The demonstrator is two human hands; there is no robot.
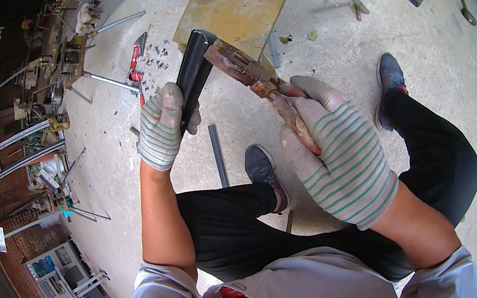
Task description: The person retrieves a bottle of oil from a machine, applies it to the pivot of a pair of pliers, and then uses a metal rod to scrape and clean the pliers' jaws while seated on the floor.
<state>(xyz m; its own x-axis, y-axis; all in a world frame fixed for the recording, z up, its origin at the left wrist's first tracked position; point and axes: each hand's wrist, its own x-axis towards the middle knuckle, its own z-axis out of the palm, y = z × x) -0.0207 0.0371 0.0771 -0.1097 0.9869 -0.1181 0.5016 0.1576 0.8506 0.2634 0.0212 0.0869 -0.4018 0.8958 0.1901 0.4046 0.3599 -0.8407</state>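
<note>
My left hand [161,126], in a white knit glove with green stripes, is closed around a black metal bar [193,72]. The bar stands nearly upright in the view and looks like a folded or channel profile. In a matching glove, my right hand [347,158] grips rusty pliers [242,67] with worn reddish handles. Their jaws point left and meet the bar near its upper end. Whether the jaws clamp the bar or only touch it, I cannot tell.
Beyond my hands stands a yellowish metal plate [229,18] on legs. A grey metal strip [218,155] and a red-handled tool [134,62] lie on the concrete floor [344,47] among small scraps. Cluttered racks [52,73] line the left. My shoes [262,167] flank the work.
</note>
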